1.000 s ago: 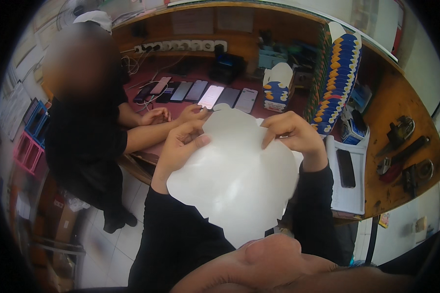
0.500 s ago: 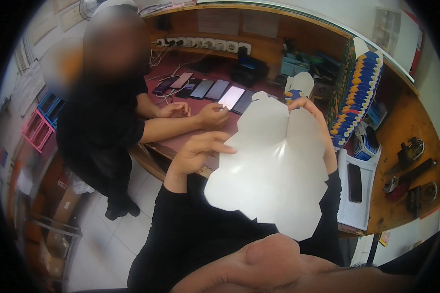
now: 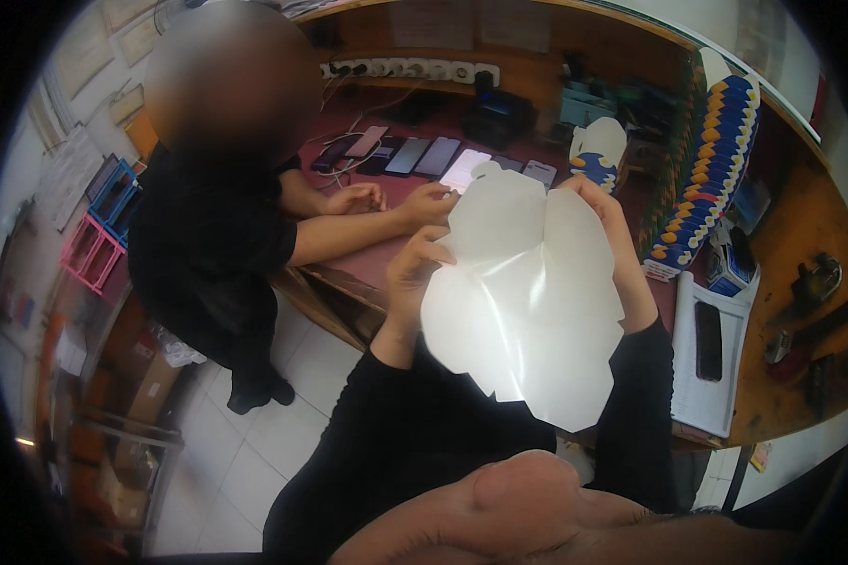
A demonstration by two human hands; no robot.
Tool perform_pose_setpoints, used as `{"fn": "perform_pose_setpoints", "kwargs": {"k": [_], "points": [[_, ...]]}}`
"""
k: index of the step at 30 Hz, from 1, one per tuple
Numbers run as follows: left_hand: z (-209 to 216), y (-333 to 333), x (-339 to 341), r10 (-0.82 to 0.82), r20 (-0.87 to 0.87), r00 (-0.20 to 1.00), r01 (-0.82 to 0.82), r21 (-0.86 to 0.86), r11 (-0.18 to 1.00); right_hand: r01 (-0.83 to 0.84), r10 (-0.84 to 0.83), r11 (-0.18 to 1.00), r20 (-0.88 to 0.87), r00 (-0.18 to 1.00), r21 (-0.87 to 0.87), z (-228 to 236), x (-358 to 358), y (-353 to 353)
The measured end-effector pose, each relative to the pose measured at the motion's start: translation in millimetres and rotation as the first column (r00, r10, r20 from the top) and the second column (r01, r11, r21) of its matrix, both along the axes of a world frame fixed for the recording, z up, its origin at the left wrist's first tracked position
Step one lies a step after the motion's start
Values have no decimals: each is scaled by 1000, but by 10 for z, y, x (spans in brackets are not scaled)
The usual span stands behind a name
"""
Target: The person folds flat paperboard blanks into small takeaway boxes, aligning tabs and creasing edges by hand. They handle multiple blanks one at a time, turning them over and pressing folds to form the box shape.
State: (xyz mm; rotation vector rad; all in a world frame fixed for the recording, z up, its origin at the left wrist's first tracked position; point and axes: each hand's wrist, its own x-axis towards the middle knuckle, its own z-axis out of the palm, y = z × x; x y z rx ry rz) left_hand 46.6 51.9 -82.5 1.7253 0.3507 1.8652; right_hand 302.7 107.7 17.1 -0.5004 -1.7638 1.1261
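A white die-cut cardboard box blank [image 3: 528, 311] hangs before me, glossy and creased, with notched edges and rounded flaps. My left hand [image 3: 416, 271] is closed on its left edge, thumb and fingers pinching the card. At the top right, my right hand [image 3: 605, 212] grips the upper edge, with part of its palm and thumb hidden behind the card. Just beyond the blank stands a small blue, white and yellow printed carton piece [image 3: 596, 155]. To the right rises a tall nested stack of similar printed cartons [image 3: 716, 160].
A person in black [image 3: 207, 226] sits at the left, hands near a row of phones [image 3: 433, 157] on the red tabletop. Behind them runs a line of white sockets [image 3: 400, 68]. A black phone [image 3: 708, 339] lies on a white tray [image 3: 688, 400] at right, beside tools [image 3: 810, 282].
My left fingers, stretched along the blank before, now pinch its left edge. The blank is bent more along its creases. The whole view has shifted, so the surroundings sit farther right.
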Motion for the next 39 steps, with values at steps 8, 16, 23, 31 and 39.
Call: {"fn": "perform_pose_setpoints", "kwargs": {"k": [8,16,23,31,39], "points": [[39,40,311,259,453,853,-84,-371,925,105,-91,988,-126,988,111,-156,-277,-128],[-61,176,207,-84,494,866,296,-370,881,-134,56,956,-289,956,-259,-452,-228,107],[-152,69,48,-414,440,797,544,-223,809,-385,170,756,-408,897,-530,-592,-304,217],[-214,58,244,-187,280,942,293,-410,864,-345,241,790,-259,935,-507,-466,-255,56],[251,-223,352,240,334,911,-117,-350,930,-124,-138,895,-530,837,-428,-80,-138,187]]}}
